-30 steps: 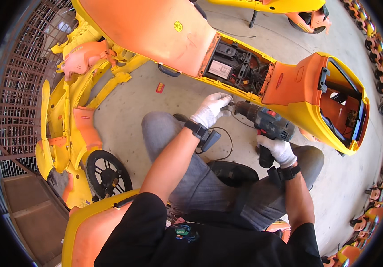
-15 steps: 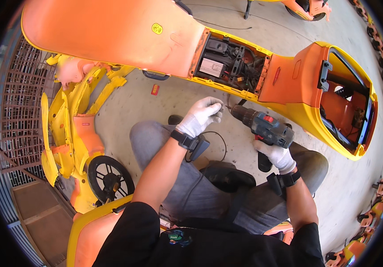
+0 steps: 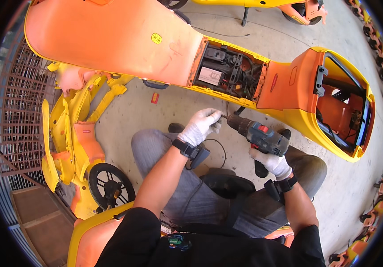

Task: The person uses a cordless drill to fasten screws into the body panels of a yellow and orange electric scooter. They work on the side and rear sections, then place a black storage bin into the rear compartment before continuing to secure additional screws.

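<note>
My right hand [image 3: 271, 162], in a white work glove, grips a dark cordless drill [image 3: 262, 135] with red buttons by its handle. The chuck points up and left, with a thin bit at its front. At the tip of that bit, my left hand [image 3: 202, 125], gloved too, has thumb and fingers pinched together. Whatever lies between those fingertips is too small to make out. Both hands are above my knees, just short of a yellow and orange scooter body [image 3: 271, 107]. Its open compartment [image 3: 227, 71] shows wiring and a box with a light label.
Yellow and orange body panels [image 3: 71, 133] lie at the left beside a black spoked wheel [image 3: 110, 184]. A red card [image 3: 155, 97] rests on the concrete floor. Another scooter [image 3: 254, 3] stands at the far side, and several more line the right edge.
The drill has moved slightly left, and my left hand has come down, so the bit tip and left fingertips now meet. The whole view has shifted a little.
</note>
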The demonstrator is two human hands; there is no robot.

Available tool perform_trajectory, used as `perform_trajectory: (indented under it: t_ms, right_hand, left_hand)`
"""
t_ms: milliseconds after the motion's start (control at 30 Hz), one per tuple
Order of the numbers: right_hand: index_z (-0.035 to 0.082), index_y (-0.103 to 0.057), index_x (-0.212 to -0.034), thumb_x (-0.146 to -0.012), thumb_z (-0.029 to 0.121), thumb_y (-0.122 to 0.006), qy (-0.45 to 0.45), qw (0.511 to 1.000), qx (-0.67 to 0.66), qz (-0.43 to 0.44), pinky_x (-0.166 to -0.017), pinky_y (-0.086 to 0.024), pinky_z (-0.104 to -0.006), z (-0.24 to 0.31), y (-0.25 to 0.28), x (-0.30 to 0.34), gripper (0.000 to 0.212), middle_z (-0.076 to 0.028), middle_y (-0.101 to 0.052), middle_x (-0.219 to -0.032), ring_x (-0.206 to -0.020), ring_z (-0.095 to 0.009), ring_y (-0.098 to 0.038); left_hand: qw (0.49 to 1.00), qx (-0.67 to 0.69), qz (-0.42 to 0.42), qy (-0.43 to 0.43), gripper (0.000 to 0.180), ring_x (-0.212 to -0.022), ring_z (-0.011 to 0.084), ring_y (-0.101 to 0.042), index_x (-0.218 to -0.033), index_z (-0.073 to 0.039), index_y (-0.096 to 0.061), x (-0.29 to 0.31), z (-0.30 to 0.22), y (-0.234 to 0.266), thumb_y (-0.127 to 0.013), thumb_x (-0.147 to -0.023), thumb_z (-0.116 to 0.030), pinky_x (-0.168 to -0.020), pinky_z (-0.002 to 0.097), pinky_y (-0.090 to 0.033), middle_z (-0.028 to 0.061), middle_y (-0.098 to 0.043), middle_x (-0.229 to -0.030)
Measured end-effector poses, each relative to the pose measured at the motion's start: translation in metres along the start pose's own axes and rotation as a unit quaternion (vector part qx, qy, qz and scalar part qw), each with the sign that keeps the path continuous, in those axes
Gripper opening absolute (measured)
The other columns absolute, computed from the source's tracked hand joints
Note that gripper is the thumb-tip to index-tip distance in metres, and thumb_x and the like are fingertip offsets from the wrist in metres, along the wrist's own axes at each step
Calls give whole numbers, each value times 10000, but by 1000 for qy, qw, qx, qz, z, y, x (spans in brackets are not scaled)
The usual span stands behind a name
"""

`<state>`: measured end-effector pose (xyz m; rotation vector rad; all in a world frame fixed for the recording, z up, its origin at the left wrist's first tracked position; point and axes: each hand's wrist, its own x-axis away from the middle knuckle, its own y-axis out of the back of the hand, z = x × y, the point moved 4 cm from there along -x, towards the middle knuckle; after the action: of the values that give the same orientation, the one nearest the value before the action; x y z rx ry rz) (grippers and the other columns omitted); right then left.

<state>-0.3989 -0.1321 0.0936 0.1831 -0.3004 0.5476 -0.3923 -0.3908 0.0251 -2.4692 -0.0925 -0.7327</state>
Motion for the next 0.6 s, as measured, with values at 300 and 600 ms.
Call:
perform_trajectory:
  t_ms: [300,600]
  right_hand:
    - [62,-655,-1007,-790,88,-763,6,1000,10,12,-735,-507,-287,0,-1,2,244,4,-642,-871,-785,-101,-572]
    - [48,-674,-1023,-780,93,-764,25,999,23,9,-723,-511,-285,3,0,2,263,-2,-653,-854,-762,-98,-577]
  left_hand:
    - [1000,-27,3,7,192,-631,119,-564,-991,-16,-618,1,1,0,-581,-1001,-204,-577,260,-468,41,-609,-797]
    - [997,-72,-6,12,211,-599,97,-532,-942,-42,-623,1,1,2,-592,-998,-244,-550,252,-446,22,-599,-768]
